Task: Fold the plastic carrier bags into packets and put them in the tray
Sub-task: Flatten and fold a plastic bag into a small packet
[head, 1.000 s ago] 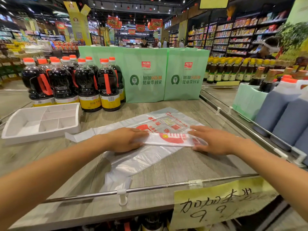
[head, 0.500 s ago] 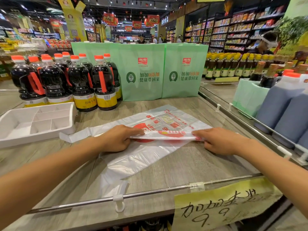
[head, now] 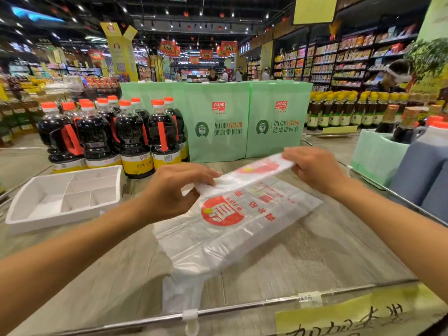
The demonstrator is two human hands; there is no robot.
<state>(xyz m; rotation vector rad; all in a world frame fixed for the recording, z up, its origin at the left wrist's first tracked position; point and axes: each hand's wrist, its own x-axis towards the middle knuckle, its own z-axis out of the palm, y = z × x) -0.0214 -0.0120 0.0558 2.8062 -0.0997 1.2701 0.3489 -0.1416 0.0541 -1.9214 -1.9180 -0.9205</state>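
A white plastic carrier bag (head: 242, 214) with red print lies on the wooden shelf top, its handles trailing toward the near rail. A folded strip of the bag (head: 244, 177) is raised off the surface. My left hand (head: 174, 190) pinches the strip's left end, and my right hand (head: 315, 168) pinches its right end, slightly higher. A white divided tray (head: 31, 214) sits to the left, with nothing in its compartments.
Dark sauce bottles (head: 131, 137) with orange caps stand behind the tray. Green paper bags (head: 218, 122) line the back of the shelf. Large jugs (head: 421, 170) stand at the right. A metal rail (head: 242, 306) with a yellow price tag (head: 351, 318) runs along the near edge.
Both hands went from pressing the folded edge flat to pinching it and lifting it up and away from me. The bag's lower layer with its red print now shows.
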